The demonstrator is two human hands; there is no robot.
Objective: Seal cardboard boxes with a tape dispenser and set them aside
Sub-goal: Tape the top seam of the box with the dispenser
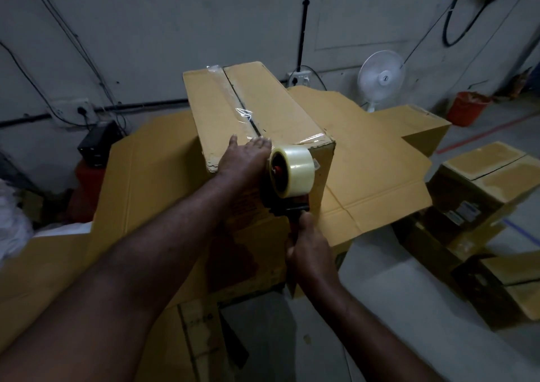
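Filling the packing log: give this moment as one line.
step: taping box top | left hand: flat on top | right hand: holds tape dispenser at near edge | tape strip: along centre seam

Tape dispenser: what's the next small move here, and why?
Probably draw the tape dispenser down the near face of the box, then twist to cut. The clear tape already runs along the top seam to the near edge, the left hand presses it flat there, and the right hand grips the handle below that edge.
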